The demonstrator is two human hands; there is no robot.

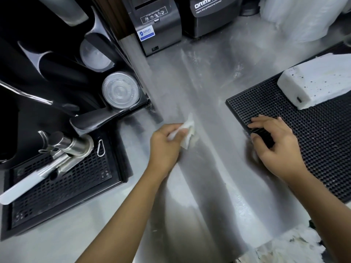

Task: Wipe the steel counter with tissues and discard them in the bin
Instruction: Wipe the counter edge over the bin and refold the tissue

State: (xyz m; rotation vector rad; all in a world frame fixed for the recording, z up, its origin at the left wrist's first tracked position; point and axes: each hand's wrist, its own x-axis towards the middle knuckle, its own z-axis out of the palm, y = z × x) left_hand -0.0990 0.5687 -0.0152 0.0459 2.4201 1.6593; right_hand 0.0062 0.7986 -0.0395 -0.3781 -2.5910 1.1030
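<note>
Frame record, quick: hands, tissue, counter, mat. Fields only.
left hand: holds the crumpled white tissue against the steel counter
right hand: grip on the left edge of the black rubber mat, fingers above, thumb at the edge
steel counter: streaked with pale smears
tissue position: between drip tray and mat

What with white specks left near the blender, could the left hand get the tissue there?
Probably yes: the counter between the left hand, holding the tissue, and the specks by the blender lies bare; the right hand grips the mat aside.
</note>
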